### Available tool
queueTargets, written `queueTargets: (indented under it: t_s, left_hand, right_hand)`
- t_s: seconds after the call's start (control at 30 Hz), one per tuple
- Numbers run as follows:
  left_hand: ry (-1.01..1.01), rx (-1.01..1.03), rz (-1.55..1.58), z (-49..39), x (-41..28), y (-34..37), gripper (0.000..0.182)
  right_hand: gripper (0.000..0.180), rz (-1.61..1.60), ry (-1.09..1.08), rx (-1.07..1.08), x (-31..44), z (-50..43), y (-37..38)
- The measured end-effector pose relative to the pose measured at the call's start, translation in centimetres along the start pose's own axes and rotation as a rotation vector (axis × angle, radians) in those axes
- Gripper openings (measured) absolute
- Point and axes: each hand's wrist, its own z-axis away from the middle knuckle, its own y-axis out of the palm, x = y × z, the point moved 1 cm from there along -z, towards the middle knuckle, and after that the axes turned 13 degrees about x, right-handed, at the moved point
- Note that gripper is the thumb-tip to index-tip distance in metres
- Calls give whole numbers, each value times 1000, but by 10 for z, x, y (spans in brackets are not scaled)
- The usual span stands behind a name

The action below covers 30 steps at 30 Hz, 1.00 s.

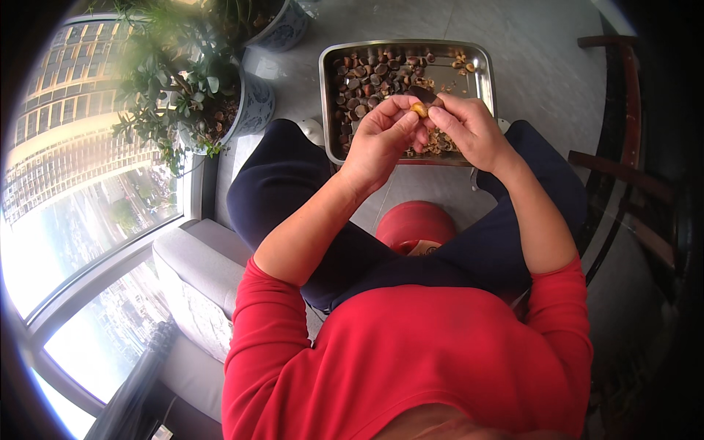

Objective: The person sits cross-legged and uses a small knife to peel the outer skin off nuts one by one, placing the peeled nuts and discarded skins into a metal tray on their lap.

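My left hand (pixel 382 140) pinches a yellowish nut kernel (pixel 419 109) between thumb and fingers. Meeting it over the metal tray (pixel 493 82), my right hand (pixel 476 129) has its thumb close to the kernel and is closed around a small dark-bladed knife (pixel 423 94); the handle is mostly hidden by the fingers. Dark brown nuts in their shells, which look like chestnuts (pixel 363 88), cover the tray's left part. A few peeled kernels (pixel 463 66) lie at its top right. Broken shell pieces (pixel 440 144) are heaped near the edge closest to me, partly beneath my hands.
A red rounded stool (pixel 416 220) stands between my legs on the grey tiled floor (pixel 528 44). Potted plants in blue-and-white pots (pixel 257 102) are at the upper left, by the window. A light grey sofa (pixel 201 264) is at left; dark reddish wooden furniture (pixel 631 110) stands at right.
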Motion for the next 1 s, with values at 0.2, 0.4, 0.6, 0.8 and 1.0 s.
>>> queueTargets:
  t_s: [0.2,0.4,0.6,0.8,1.0]
  left_hand:
    - [-4,-53,0,-1,-4,0,16]
    - [-43,-43,164,-2,-3,1,17]
    - [-32,25,159,-3,-2,0,16]
    - [-32,-39,-98,-2,-4,-1,17]
    - [-24,-69,-147,-1,-6,0,14]
  right_hand:
    - [24,-2,-15,-37,-2,1,-3]
    - [23,124,-51,-151,-4,2,-2]
    - [28,128,-9,-99,-6,2,-5]
    - [27,90,-15,-148,-2,2,-5]
    - [27,175,-54,-74,1,2,-7]
